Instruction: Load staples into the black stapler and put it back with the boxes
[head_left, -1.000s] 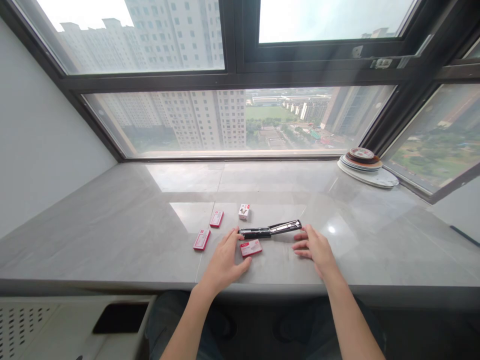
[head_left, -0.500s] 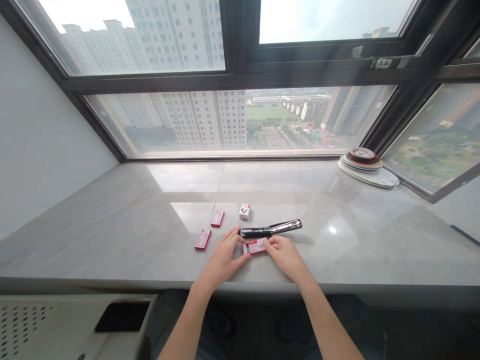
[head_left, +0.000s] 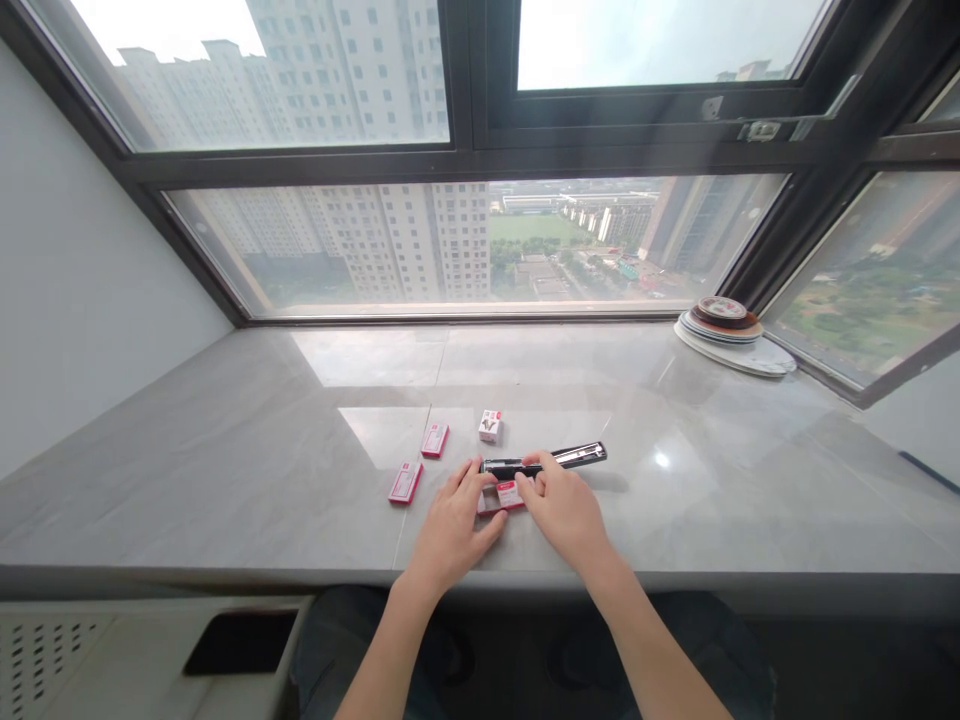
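A small red-and-white staple box (head_left: 508, 493) lies on the counter, with its inner tray showing at the left end. My left hand (head_left: 450, 522) grips that left end between thumb and fingers. At the other end my right hand (head_left: 564, 508) has its thumb by the box. Its index finger is apart from the thumb and reaches over the black stapler (head_left: 583, 456), which lies open just behind the box. Whether the fingertip touches the stapler I cannot tell.
Two more red-and-white boxes, a nearer one (head_left: 406, 483) and a farther one (head_left: 435, 440), lie to the left. Behind the stapler sits a small white box (head_left: 490, 426). A stack of plates (head_left: 739, 350) stands by the window at the right.
My right hand has let go of the box's right end, and its index finger has moved up over the stapler. More of the tray shows at the left end of the box.
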